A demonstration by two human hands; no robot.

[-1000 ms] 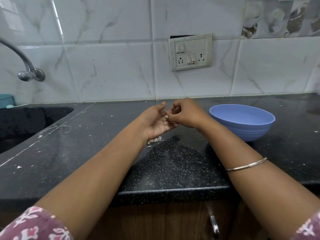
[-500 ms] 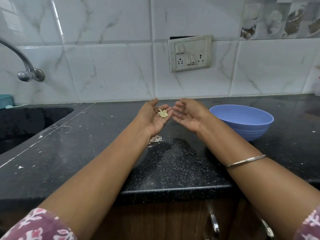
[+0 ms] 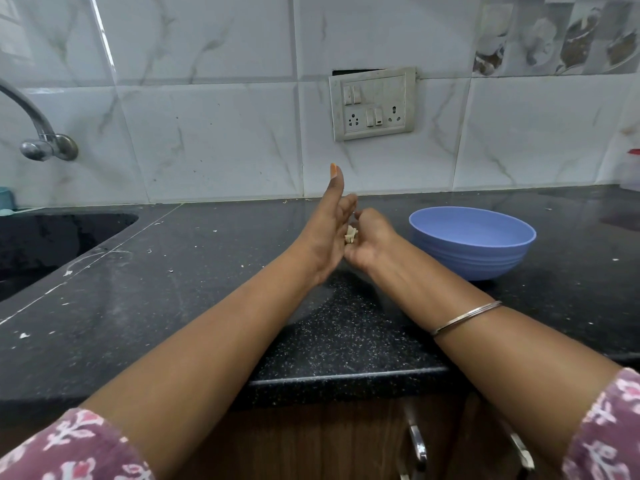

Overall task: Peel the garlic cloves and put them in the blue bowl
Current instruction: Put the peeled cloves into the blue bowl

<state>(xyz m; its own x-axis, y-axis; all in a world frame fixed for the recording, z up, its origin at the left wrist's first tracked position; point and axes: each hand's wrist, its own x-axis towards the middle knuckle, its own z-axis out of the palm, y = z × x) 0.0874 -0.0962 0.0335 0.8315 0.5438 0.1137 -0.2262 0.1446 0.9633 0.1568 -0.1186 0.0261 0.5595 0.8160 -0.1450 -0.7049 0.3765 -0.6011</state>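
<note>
Pale garlic pieces (image 3: 350, 234) sit between my two hands above the black counter. My left hand (image 3: 325, 233) is tipped up on its edge with fingers straight and thumb pointing up, its palm against the garlic. My right hand (image 3: 369, 242) presses in beside it with fingers curled round the garlic. The blue bowl (image 3: 478, 261) stands on the counter just right of my right hand, and the part of its inside that I can see holds nothing.
A black sink (image 3: 52, 244) is set into the counter at the left, with a steel tap (image 3: 41, 133) above it. A switch plate (image 3: 374, 103) is on the tiled wall. Small skin scraps (image 3: 24, 335) dot the counter. Cupboard handles (image 3: 419, 448) hang below the counter's front edge.
My left palm lay flat and upward with the garlic on it; it has tipped onto its edge towards my right hand, whose fingers have curled in around the garlic.
</note>
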